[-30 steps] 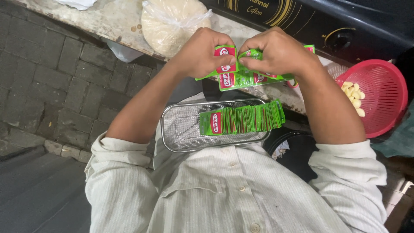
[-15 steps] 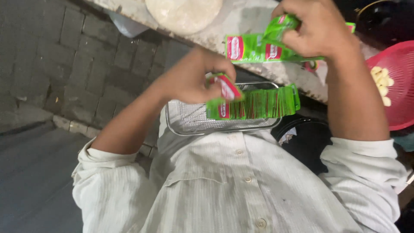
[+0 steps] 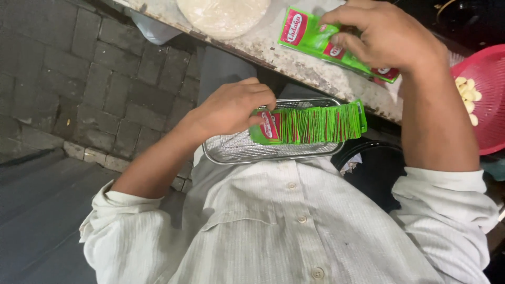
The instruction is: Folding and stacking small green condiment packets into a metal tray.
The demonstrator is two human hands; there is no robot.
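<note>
Green sachets are stood on edge in a row inside a wire tray on the lap. One sachet is being pressed onto the row's near end by the left hand, its fingers closed on it. A strip of joined sachets is gripped by the right hand over the tabletop — the filing step, as judged. Next, another sachet must be torn off cleanly.

The person wears a pale cream button-up shirt of finely ribbed, faintly striped cloth, with small round matching buttons down the front placket. Both sleeves are rolled into thick cuffs just behind each elbow, well back from the left hand and the right hand. Both forearms are bare, with no rings, watch or bands visible.
</note>
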